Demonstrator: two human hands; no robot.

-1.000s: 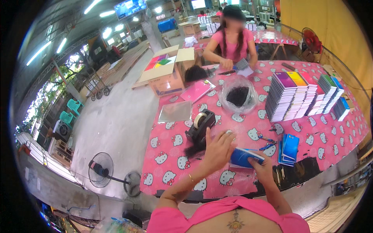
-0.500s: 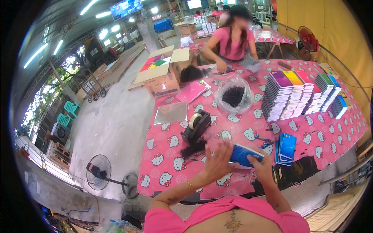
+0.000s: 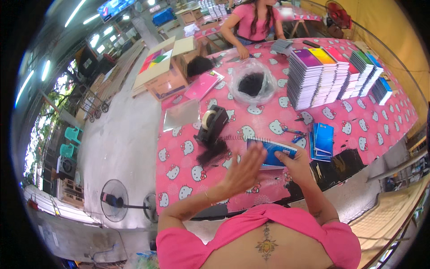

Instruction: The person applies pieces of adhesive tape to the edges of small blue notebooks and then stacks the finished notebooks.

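My right hand (image 3: 297,164) grips a blue spiral notebook (image 3: 274,154) by its right end, thumb on the cover. My left hand (image 3: 244,172), fingers stretched out and flat, lies over the notebook's lower left part; whether it presses on it I cannot tell. A thin dark spiral coil (image 3: 235,137) runs along the notebook's top edge and sticks out past its left end. Left of it lies a tangle of black coils (image 3: 212,154) beside a black tape dispenser (image 3: 212,126). Several blue notebooks (image 3: 323,141) lie stacked to the right, near blue-handled pliers (image 3: 293,132).
Tall notebook stacks (image 3: 305,80) stand at the back right. A clear bag of black coils (image 3: 254,84) sits mid-table. An open carton (image 3: 166,84) stands at the far left edge, near a pink notebook (image 3: 204,86). Across the table is a co-worker (image 3: 253,22). A floor fan (image 3: 114,200) stands left.
The view has tipped downward. My left hand has slid right, farther over the notebook. The coil along the top edge now shows sharply, where it was blurred. My right hand keeps its grip.
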